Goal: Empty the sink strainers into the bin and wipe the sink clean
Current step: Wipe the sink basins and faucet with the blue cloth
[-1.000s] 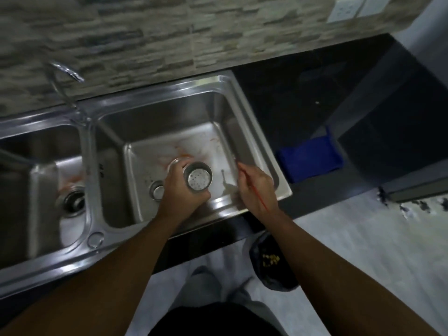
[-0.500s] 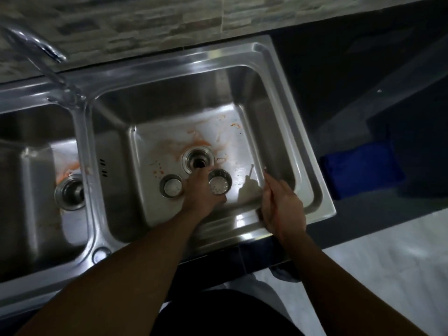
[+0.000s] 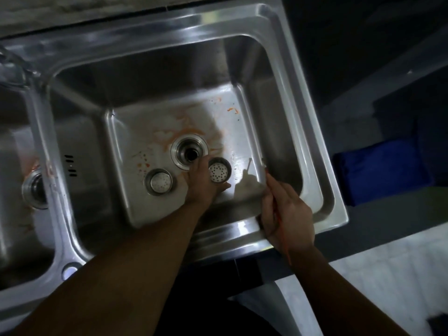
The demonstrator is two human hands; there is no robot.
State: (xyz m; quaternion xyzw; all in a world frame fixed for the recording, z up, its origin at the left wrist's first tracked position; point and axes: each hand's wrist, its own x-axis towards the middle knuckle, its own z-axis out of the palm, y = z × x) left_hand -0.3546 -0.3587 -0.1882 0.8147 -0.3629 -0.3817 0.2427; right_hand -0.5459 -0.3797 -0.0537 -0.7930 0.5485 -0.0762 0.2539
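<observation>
A double steel sink (image 3: 303, 146) fills the view, its right basin smeared with orange stains. My left hand (image 3: 203, 183) is down in that basin, gripping a round perforated strainer (image 3: 219, 171) just right of the open drain hole (image 3: 189, 152). A second strainer (image 3: 158, 181) lies loose on the basin floor to the left of the drain. My right hand (image 3: 286, 214) hovers over the basin's front right rim, closed on a thin red stick (image 3: 278, 214) that points into the basin. The bin is out of view.
The left basin has its own drain (image 3: 36, 189) with orange stains around it. A tap (image 3: 14, 66) is at the upper left. A blue cloth (image 3: 380, 170) lies on the dark counter to the right. Pale floor shows at the lower right.
My left hand has carried the strainer from above the basin's front down to the basin floor beside the drain. The view has moved closer over the sink, and the bin has left the frame.
</observation>
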